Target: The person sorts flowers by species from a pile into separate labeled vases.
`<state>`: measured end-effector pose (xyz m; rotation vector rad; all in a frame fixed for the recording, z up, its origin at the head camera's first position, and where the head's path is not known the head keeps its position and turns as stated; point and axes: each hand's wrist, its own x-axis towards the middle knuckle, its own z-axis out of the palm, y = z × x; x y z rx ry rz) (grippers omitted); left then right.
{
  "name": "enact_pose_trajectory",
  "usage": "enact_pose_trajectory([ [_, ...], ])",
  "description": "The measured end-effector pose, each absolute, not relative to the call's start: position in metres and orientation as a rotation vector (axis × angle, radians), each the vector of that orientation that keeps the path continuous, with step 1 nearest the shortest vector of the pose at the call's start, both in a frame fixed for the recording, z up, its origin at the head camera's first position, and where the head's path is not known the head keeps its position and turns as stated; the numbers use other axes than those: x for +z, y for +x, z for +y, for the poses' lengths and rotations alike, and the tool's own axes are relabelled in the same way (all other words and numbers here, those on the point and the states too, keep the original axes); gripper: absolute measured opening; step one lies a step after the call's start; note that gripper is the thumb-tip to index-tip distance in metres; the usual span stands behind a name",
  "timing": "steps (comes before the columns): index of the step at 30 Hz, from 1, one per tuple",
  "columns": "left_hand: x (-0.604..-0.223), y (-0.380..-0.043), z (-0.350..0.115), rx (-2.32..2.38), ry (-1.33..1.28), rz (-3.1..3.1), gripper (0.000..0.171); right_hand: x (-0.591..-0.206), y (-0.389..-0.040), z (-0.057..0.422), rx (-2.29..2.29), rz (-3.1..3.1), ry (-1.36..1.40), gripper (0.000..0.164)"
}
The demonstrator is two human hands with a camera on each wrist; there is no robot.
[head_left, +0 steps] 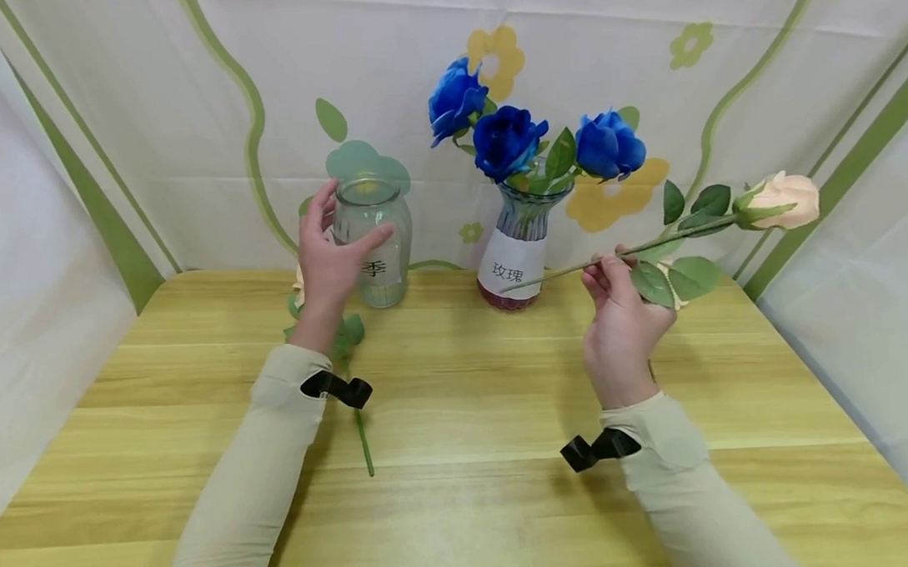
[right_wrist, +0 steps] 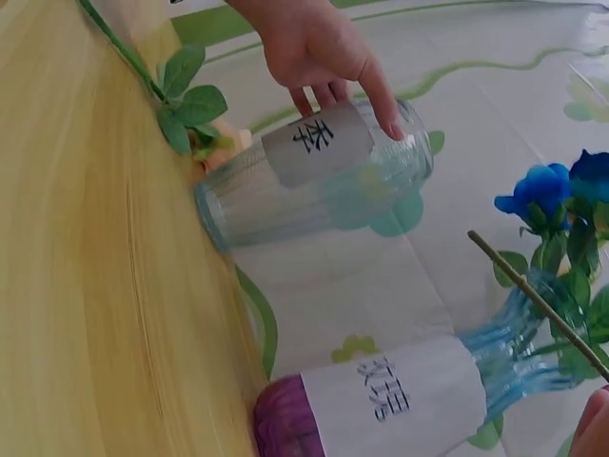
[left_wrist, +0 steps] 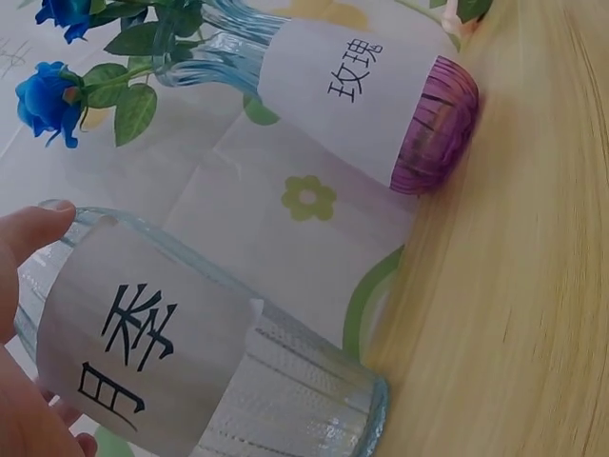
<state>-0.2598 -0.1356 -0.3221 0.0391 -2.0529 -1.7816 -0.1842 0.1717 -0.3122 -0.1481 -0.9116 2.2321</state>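
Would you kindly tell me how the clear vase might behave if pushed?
The clear vase looks like glass, so it is probably fragile. Being tall, it might tip if pushed high up. Its ridged lower wall may resist slipping.

I list, on the tabletop (head_left: 469, 508): jar (head_left: 388, 273), left; vase (head_left: 516, 250), right of jar; roses (head_left: 507, 140) in vase; loose flower (head_left: 353, 330) before jar.

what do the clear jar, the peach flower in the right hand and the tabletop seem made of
Clear jar: likely glass, glossy and ridged; the patterned backdrop shows through it.
Peach flower: perhaps fabric, perhaps real; its petals look soft and matte.
Tabletop: wood or wood-look laminate, satin; grain streaks and a soft sheen show.
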Motion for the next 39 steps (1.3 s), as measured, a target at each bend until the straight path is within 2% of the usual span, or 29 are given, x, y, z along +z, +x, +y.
enact_pose_trajectory([
  [4,-0.319,-0.256,-0.143,-1.808,0.019,-2.072,0.088,-0.310,-0.186,0.151,2.215,-0.954,-0.089,0.030],
  [19,-0.314,-0.253,-0.151,-1.832,-0.031,-2.123,0.079,-0.292,-0.189,0.078,2.149,-1.010,0.013,0.013],
  [39,-0.317,-0.253,-0.154,-1.829,-0.050,-2.127,0.079,-0.283,-0.206,0.014,2.161,-0.880,-0.015,0.014],
])
